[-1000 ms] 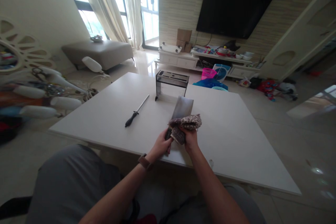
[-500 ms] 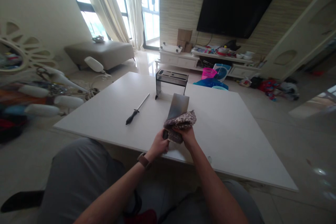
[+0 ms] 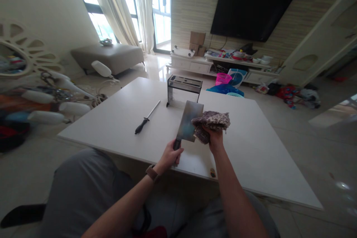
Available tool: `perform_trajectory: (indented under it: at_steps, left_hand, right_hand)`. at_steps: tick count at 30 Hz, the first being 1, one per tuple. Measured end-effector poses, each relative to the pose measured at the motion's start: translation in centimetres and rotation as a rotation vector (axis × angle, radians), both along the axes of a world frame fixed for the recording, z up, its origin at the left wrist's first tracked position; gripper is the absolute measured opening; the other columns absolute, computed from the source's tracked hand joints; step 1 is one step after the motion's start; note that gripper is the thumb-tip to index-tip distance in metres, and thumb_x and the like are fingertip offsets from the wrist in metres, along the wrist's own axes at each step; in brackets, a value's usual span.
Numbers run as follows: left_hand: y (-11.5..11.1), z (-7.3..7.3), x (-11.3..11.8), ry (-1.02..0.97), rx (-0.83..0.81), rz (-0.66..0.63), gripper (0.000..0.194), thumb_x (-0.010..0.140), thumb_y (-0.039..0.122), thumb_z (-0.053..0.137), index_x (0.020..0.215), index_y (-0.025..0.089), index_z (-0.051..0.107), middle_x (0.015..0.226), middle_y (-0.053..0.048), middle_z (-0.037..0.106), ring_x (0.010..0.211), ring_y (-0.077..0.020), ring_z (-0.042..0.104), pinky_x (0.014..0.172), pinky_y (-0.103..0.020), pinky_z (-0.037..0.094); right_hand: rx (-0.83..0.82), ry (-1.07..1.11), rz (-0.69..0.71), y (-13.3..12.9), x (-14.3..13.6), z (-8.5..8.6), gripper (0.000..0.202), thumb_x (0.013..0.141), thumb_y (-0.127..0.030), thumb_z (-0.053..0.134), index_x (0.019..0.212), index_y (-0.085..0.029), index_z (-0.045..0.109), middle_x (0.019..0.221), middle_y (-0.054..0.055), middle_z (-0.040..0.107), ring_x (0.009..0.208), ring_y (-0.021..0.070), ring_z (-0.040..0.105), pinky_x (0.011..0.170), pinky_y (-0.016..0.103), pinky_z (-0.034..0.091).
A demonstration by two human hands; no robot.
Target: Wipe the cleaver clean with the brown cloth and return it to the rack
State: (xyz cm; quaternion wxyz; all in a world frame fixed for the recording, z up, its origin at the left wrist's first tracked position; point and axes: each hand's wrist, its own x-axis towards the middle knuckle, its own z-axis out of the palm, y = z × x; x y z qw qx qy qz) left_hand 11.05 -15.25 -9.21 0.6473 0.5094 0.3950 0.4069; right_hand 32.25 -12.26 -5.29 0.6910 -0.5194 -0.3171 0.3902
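Observation:
My left hand [image 3: 169,155] is closed round the black handle of a cleaver [image 3: 190,121], whose broad blade points away from me above the table. A bunched brown-and-white cloth [image 3: 214,120] is gripped in my right hand [image 3: 214,139], just right of the blade's edge. To the left, a honing steel [image 3: 147,116] with a black handle lies on the white table [image 3: 240,163]. Behind the cleaver's tip stands a knife block [image 3: 184,89] with a slotted top and clear sides.
A small dark object [image 3: 212,172] lies at the table's near edge, beside my right forearm. Lamp arms with white shades [image 3: 74,108] reach toward the table's left side. Beyond the far edge are a pink basket [image 3: 223,79] and a blue plastic bag [image 3: 224,89].
My right hand has moved the cloth rightward off the blade, so the cleaver's lower blade and handle now show. The left hand keeps its grip with little movement.

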Motion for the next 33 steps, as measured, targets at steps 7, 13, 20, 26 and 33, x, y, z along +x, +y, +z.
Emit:
perform_trajectory:
  at_steps: [7,13,20,26,33]
  left_hand:
    - [0.3,-0.3,-0.2,-0.008,0.003,-0.063,0.031,0.076,0.033,0.069,0.085,0.023,0.041,0.043,0.014,0.043,0.027,-0.0098,0.043,0.030,-0.019,0.032]
    - [0.2,-0.2,0.0,0.039,0.045,-0.085,0.024,0.078,0.026,0.064,0.088,0.022,0.043,0.044,0.014,0.043,0.027,-0.0104,0.044,0.028,-0.019,0.035]
    - [0.3,-0.3,0.4,0.072,0.055,-0.129,0.022,0.077,0.024,0.065,0.092,0.020,0.050,0.050,0.013,0.044,0.030,-0.0090,0.046,0.030,-0.018,0.036]
    - [0.0,-0.4,0.3,0.140,0.100,-0.154,0.020,0.077,0.022,0.063,0.094,0.018,0.054,0.062,0.010,0.047,0.034,-0.0073,0.050,0.033,-0.018,0.039]
    - [-0.1,-0.6,0.2,0.180,0.119,-0.153,0.017,0.078,0.022,0.061,0.092,0.019,0.051,0.059,0.010,0.047,0.035,-0.0090,0.051,0.032,-0.019,0.040]
  right_hand:
    - [-0.074,0.011,0.245,-0.6,-2.4,-0.6,0.056,0.052,-0.030,0.094,0.103,-0.016,0.075,0.106,0.009,0.079,0.099,0.0298,0.073,0.090,0.044,0.059]
    - [-0.091,0.052,0.139,-0.4,-3.2,-1.2,0.052,0.047,-0.026,0.094,0.094,-0.015,0.076,0.095,0.006,0.080,0.086,0.0269,0.074,0.079,0.039,0.061]
    - [0.027,0.320,-0.114,0.7,-1.4,-0.1,0.044,0.045,-0.018,0.092,0.085,-0.015,0.075,0.083,0.002,0.079,0.076,0.0230,0.074,0.072,0.037,0.062]
    - [0.125,0.416,-0.125,1.0,0.8,0.8,0.036,0.056,-0.023,0.089,0.089,-0.015,0.075,0.089,0.005,0.080,0.075,0.0230,0.075,0.071,0.038,0.064]
    - [0.094,0.389,-0.040,0.5,0.5,1.4,0.041,0.052,-0.022,0.091,0.090,-0.015,0.075,0.087,0.005,0.080,0.073,0.0242,0.076,0.067,0.037,0.064]
